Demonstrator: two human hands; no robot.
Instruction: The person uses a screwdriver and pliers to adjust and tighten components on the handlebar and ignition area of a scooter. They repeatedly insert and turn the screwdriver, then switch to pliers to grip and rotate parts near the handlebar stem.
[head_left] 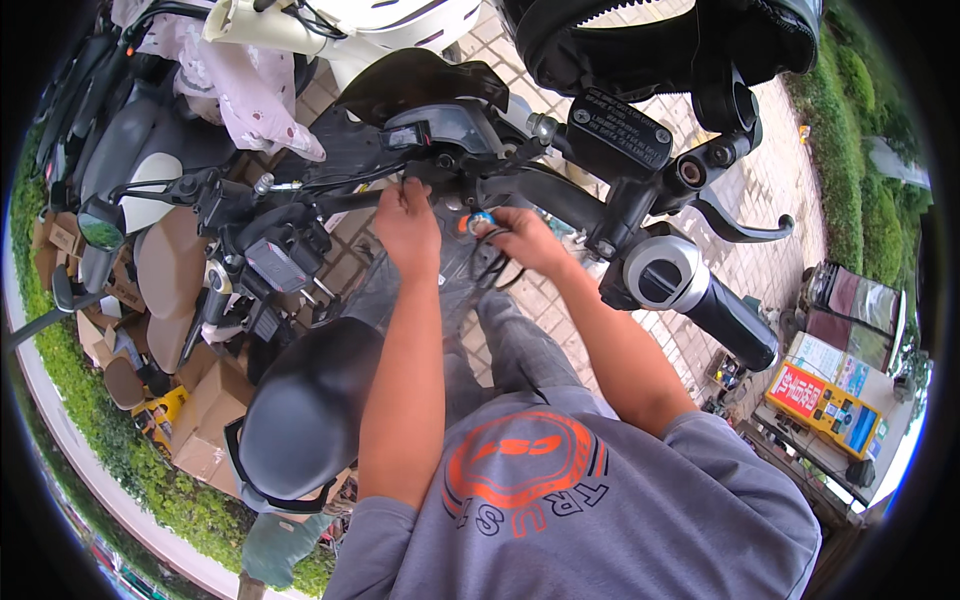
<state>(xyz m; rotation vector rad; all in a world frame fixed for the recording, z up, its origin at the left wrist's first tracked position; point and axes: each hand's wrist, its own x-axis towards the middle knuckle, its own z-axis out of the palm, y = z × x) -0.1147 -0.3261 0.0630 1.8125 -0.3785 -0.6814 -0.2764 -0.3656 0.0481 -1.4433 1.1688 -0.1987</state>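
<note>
Both my hands are at the front of a dark electric scooter, below its dashboard (440, 130). My left hand (408, 228) is closed, its fingertips pinched together against the dark front panel; whatever they hold is hidden. Just right of it, my right hand (525, 240) grips a small round metal part (478, 222) with blue and orange on it. A thin black cable (490, 265) hangs in a loop from under the right hand's fingers. The scooter's black seat (310, 410) lies left of my forearms.
On the right, a handlebar grip (735, 325) and brake lever (745, 222) jut toward my right arm. Another scooter's handlebar and mirror (102, 228) stand left. Cardboard boxes (212, 415) lie lower left. A cart with a yellow-and-red box (822, 408) stands right.
</note>
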